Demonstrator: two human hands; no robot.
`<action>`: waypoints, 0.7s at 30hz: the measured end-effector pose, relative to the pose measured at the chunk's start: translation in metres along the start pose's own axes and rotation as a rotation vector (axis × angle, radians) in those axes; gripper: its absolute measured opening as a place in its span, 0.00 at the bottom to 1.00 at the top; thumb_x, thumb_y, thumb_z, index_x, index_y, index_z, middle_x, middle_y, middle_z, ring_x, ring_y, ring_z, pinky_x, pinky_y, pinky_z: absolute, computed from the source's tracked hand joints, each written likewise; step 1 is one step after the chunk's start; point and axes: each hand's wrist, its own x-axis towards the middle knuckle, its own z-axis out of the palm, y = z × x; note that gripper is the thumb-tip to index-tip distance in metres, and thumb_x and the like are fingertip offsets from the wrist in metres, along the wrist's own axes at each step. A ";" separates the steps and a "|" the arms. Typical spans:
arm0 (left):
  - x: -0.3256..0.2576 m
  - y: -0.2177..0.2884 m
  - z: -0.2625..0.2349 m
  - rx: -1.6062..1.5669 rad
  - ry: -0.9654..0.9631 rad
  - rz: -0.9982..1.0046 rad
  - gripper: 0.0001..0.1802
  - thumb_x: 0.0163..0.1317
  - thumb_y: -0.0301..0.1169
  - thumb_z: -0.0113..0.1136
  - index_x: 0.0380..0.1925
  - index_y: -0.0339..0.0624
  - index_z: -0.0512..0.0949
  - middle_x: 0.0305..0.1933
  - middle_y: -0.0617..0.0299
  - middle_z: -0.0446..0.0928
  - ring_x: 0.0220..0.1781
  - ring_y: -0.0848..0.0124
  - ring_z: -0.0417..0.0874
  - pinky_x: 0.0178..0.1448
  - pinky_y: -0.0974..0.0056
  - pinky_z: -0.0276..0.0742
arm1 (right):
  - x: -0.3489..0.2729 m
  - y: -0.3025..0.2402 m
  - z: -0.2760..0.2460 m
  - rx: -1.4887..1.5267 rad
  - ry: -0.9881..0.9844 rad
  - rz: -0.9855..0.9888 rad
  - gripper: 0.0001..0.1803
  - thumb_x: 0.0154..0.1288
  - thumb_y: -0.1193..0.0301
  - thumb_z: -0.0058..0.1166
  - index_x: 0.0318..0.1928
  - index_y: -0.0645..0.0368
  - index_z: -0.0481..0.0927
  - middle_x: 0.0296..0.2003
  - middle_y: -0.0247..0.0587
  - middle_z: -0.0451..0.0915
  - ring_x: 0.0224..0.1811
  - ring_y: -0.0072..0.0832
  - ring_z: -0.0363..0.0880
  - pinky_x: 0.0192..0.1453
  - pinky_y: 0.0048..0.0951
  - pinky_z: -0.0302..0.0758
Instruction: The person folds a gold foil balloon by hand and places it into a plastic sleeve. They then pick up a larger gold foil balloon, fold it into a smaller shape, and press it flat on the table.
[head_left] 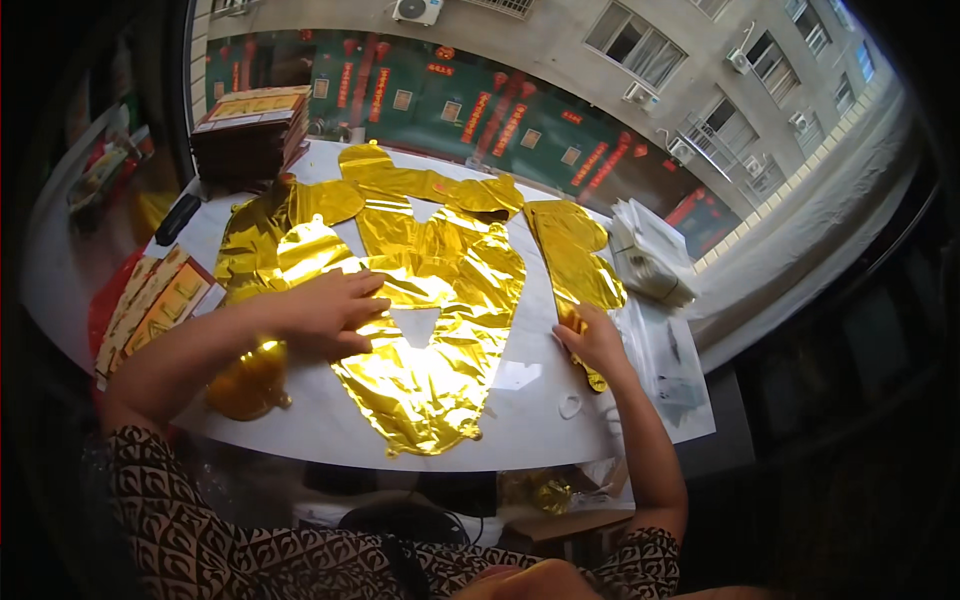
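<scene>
Several flat, uninflated gold foil balloons are spread over a white table. A large A-shaped foil balloon lies in the middle, its lower end near the front edge. My left hand rests on its left side, fingers stretched out and apart. On the right is another gold foil balloon; my right hand has its bent fingers and thumb on the lower part of it, and the fingertips are partly hidden. More gold foil lies beyond my left forearm. A rounded foil piece sits below that forearm.
A tall stack of printed packages stands at the back left, with a black object before it. More printed cards lie at the left edge. Clear plastic bags are piled at right. A small white ring lies near my right forearm.
</scene>
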 end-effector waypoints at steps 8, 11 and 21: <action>0.034 0.014 -0.036 0.070 -0.123 -0.041 0.27 0.58 0.46 0.66 0.53 0.41 0.78 0.63 0.46 0.71 0.63 0.48 0.72 0.64 0.51 0.70 | 0.002 0.069 0.013 0.634 0.119 0.371 0.15 0.67 0.64 0.59 0.43 0.64 0.86 0.32 0.34 0.84 0.33 0.18 0.77 0.42 0.23 0.75; 0.075 0.040 -0.035 -0.046 0.139 -0.076 0.22 0.60 0.46 0.65 0.48 0.42 0.82 0.51 0.51 0.81 0.53 0.54 0.82 0.55 0.54 0.77 | 0.009 0.089 0.009 0.836 0.101 0.380 0.18 0.64 0.64 0.61 0.45 0.68 0.85 0.35 0.36 0.85 0.37 0.20 0.80 0.44 0.24 0.75; 0.313 0.136 0.004 -1.125 0.284 -0.422 0.27 0.60 0.49 0.62 0.34 0.30 0.82 0.31 0.47 0.84 0.30 0.58 0.87 0.31 0.58 0.83 | 0.017 0.105 -0.013 1.305 -0.072 0.592 0.16 0.65 0.65 0.57 0.45 0.65 0.82 0.34 0.41 0.84 0.33 0.31 0.83 0.38 0.31 0.80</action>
